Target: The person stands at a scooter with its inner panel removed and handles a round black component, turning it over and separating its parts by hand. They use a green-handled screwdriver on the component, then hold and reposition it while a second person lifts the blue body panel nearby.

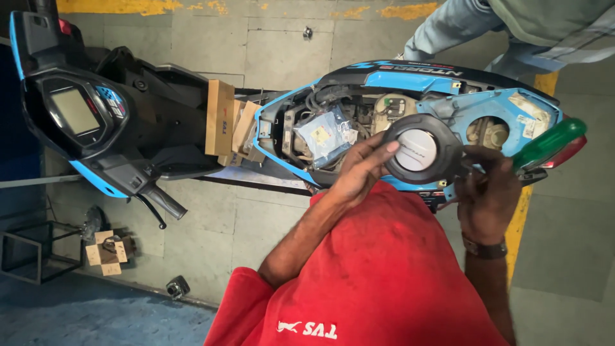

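Over the rear of a blue and black scooter [410, 80] standing on the concrete floor [269, 218], the person holds a round black fuel cap ring with a silver centre [418, 150] against the blue body panel [496, 112]. Left hand [362, 170] has its grip clamped on the ring's left edge, fingers curled over the rim. Right hand [487, 192] grips the ring's right side and also carries a green-handled screwdriver [548, 144], its blade hidden. Judging by the scene, the work is midway: the seat is off, wiring and a plastic-wrapped part [327, 134] lie exposed, and the ring seems not yet fastened. Cardboard boxes [224, 118] rest on the footboard; another person's sleeve [448, 25] shows beyond.
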